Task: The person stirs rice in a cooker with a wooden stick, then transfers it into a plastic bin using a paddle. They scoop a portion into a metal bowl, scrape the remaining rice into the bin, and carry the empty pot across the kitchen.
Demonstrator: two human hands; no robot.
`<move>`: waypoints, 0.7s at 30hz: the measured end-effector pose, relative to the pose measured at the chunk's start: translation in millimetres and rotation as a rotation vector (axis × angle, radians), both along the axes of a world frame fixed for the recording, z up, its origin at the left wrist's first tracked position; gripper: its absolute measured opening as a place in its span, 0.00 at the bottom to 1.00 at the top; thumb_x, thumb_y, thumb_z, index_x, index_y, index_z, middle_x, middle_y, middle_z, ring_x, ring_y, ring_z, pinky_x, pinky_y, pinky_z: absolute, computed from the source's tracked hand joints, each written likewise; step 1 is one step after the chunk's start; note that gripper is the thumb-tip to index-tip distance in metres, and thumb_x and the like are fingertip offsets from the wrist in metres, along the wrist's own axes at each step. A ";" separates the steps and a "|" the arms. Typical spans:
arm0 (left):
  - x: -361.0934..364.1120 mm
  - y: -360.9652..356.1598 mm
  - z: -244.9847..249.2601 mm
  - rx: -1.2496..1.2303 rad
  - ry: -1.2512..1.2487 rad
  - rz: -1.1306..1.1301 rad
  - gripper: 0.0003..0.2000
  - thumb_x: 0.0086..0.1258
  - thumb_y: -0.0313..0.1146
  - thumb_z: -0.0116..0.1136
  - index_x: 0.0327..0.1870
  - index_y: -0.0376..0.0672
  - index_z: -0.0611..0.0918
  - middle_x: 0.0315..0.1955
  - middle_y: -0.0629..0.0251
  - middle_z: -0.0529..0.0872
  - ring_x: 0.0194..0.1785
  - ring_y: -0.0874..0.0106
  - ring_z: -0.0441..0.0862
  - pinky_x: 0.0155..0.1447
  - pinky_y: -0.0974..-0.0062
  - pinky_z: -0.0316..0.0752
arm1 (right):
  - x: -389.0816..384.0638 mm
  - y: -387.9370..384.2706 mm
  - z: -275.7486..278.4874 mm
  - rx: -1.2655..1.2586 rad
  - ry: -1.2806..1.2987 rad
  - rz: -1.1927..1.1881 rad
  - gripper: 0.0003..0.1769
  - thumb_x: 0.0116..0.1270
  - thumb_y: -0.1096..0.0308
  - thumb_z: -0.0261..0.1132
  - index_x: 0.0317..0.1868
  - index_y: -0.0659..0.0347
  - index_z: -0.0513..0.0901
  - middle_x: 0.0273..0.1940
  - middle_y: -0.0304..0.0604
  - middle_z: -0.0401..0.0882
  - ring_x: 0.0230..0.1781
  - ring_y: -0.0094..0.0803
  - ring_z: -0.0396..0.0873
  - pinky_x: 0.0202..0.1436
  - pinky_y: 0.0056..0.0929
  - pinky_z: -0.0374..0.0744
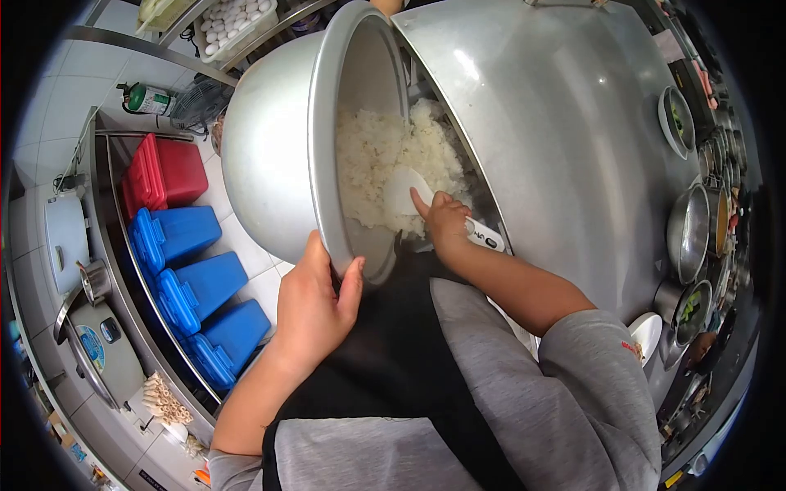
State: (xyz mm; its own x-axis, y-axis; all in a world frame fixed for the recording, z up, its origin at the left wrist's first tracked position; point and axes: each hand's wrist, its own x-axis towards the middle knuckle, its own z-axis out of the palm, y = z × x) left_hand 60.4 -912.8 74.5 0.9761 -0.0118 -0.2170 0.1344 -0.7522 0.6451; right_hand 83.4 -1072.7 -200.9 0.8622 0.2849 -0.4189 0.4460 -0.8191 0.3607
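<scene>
A large metal pot (270, 147) is tipped on its side, its open mouth facing right. White cooked rice (368, 155) lies inside it and spills past the rim into the opening beside the steel counter (565, 147). My left hand (318, 299) grips the pot's near rim, thumb and fingers on either side. My right hand (446, 219) is closed around a white rice paddle (407, 186), index finger stretched along it. The paddle's blade rests against the rice, and its marked handle end sticks out behind my hand. What lies under the spilled rice is mostly hidden.
At left on a lower shelf stand a red bin (168, 172) and several blue bins (201, 290). A crate of eggs (233, 24) is at the top. Metal bowls (686, 233) line the right side. A rice cooker-like appliance (106, 352) stands at far left.
</scene>
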 end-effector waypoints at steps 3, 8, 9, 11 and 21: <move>0.2 0.1 0.6 0.013 0.013 -0.009 0.12 0.66 0.28 0.61 0.41 0.35 0.70 0.16 0.54 0.77 0.18 0.56 0.77 0.23 0.65 0.70 | 2.4 -10.9 -10.5 0.168 0.145 -0.130 0.49 0.66 0.75 0.56 0.77 0.26 0.39 0.44 0.54 0.70 0.33 0.45 0.77 0.37 0.50 0.78; 0.1 0.3 3.8 0.034 0.010 -0.044 0.12 0.66 0.28 0.61 0.41 0.36 0.70 0.16 0.55 0.77 0.18 0.56 0.77 0.23 0.65 0.70 | 34.2 -14.2 53.3 0.420 0.441 -0.287 0.42 0.67 0.73 0.55 0.77 0.37 0.48 0.51 0.57 0.72 0.41 0.51 0.81 0.42 0.48 0.80; 0.2 -0.6 4.8 0.033 0.013 -0.046 0.11 0.66 0.28 0.61 0.40 0.36 0.70 0.16 0.55 0.77 0.18 0.56 0.78 0.23 0.65 0.70 | 45.1 -12.2 65.6 0.528 0.499 -0.304 0.38 0.68 0.73 0.54 0.76 0.41 0.52 0.52 0.59 0.74 0.42 0.53 0.82 0.42 0.47 0.81; -1.3 0.5 3.9 0.031 0.010 -0.053 0.11 0.66 0.27 0.61 0.41 0.36 0.71 0.16 0.56 0.77 0.18 0.57 0.77 0.23 0.65 0.70 | 74.4 -1.3 97.8 0.783 0.382 -0.229 0.35 0.67 0.73 0.53 0.74 0.48 0.58 0.51 0.58 0.76 0.43 0.55 0.82 0.45 0.48 0.80; 0.4 6.5 -2.7 -0.075 0.014 -0.164 0.10 0.65 0.25 0.61 0.46 0.38 0.76 0.27 0.56 0.80 0.24 0.62 0.81 0.27 0.71 0.72 | 202.8 144.4 29.6 0.301 0.018 -0.020 0.19 0.58 0.66 0.67 0.50 0.60 0.85 0.49 0.46 0.83 0.48 0.45 0.82 0.41 0.49 0.79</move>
